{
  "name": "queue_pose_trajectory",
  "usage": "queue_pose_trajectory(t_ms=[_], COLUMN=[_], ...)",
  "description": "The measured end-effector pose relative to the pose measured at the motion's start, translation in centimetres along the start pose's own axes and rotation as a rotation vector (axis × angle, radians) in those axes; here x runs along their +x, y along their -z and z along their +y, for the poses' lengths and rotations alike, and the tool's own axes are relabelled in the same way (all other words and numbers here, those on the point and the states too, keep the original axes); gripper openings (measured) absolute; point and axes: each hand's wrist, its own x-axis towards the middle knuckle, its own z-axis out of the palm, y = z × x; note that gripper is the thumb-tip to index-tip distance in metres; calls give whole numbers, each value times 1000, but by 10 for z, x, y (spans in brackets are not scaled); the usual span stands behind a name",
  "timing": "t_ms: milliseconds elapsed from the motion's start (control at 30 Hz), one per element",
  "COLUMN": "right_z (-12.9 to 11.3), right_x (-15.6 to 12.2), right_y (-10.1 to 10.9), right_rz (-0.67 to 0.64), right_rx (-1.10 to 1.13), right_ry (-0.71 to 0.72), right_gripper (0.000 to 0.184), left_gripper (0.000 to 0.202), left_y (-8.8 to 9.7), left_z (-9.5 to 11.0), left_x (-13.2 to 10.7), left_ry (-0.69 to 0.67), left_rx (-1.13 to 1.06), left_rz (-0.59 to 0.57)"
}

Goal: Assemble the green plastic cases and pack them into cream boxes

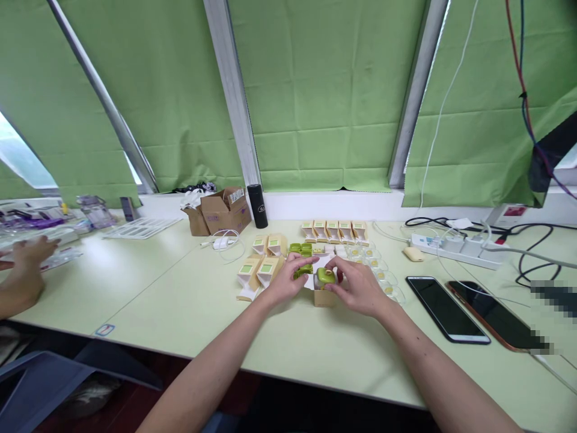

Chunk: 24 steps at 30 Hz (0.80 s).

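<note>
With the small box as the middle of our clock and twelve towards the window, we begin at nine o'clock, where a co-worker's hand [36,248] is cut off by the picture's edge; we cannot make out the purple clutter [42,221] beyond it. At ten stands an open carton [228,210], and at eleven a black bottle [257,206]. Nearer at ten, four cream boxes [246,270] stand with their flaps loose.

Our left hand [288,278] comes next, its thumb and index finger apart, partly covering a cluster of green tubs [295,247]; whether it touches the white flap beside it we cannot tell. At the middle is the green case [323,275]: glossy, rounded, squarish, with a small pale detail on top. It sits in the mouth of the small box [324,299], whose walls hide its lower part.

Our right hand [360,284] has its thumb and index finger clamped on the case from the three o'clock side; the other fingers are hard to separate. The left fingertips lie near it at eleven. At two, clear cups [384,276] run partly behind the right hand. Two phones [447,309] lie at three, the farther one cut into by a pixelated patch.
</note>
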Motion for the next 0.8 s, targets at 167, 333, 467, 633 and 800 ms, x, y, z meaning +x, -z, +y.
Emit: queue_pose_trajectory(t_ms=[167, 333, 467, 633, 800], right_z=[-1, -1, -1, 2, 4], right_x=[0, 2, 3, 4, 5], right_y=[-3, -8, -12, -17, -21], right_rz=[4, 39, 54, 87, 101], right_rx=[11, -18, -37, -17, 23], right_ry=[39, 44, 31, 40, 79], right_gripper=[9, 18, 18, 19, 16], left_gripper=[61, 63, 62, 62, 61], left_y=[-1, -2, -1, 0, -1], left_z=[1, 2, 3, 3, 2], left_x=[0, -1, -1, -1, 0], left_ry=[-4, -1, 6, 14, 15], left_rx=[14, 29, 28, 15, 16], left_rz=[3, 1, 5, 5, 4])
